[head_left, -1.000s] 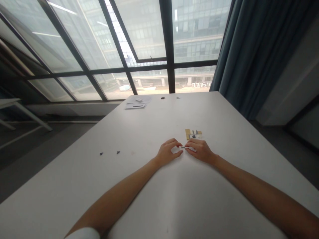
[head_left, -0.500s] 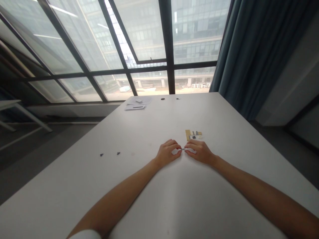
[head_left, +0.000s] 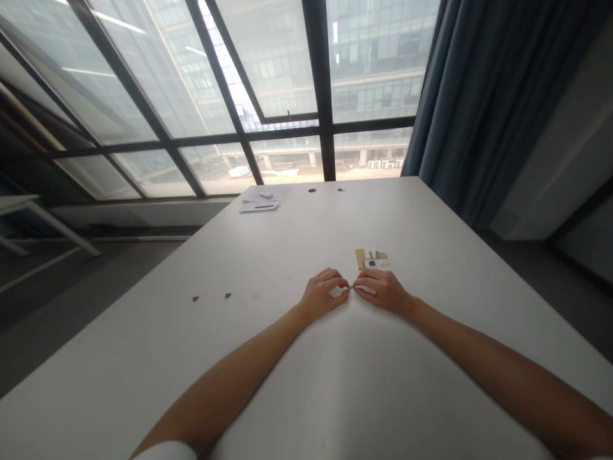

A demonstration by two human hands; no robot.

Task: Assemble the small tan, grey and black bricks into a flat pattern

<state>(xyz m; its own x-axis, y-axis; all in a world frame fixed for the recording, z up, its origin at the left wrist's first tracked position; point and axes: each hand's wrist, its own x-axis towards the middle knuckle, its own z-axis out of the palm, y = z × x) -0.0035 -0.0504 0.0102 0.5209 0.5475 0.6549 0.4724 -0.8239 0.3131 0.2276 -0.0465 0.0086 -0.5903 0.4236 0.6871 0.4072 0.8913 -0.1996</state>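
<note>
Between the fingertips of both hands is a small grey piece (head_left: 351, 287), too small and too covered to name. My left hand (head_left: 322, 293) pinches its left end with thumb and fingers. From the other side my right hand (head_left: 383, 291) pinches the right end, so the two hands almost meet just above the white table (head_left: 287, 243). Just beyond my right hand lies a group of small yellow, grey and black parts (head_left: 371, 258). Two small dark pieces, one farther left (head_left: 195, 299) and one nearer (head_left: 227, 295), rest on the table to the left.
Papers (head_left: 261, 202) with a dark pen-like item lie at the table's far left corner. A round dark disc (head_left: 312, 190) and a small dark object (head_left: 340, 190) sit by the far edge. Windows stand behind, a blue curtain (head_left: 469, 115) at right.
Both hands keep the same pinch, and slightly less of the grey piece shows between the fingertips. The view has shifted very slightly.
</note>
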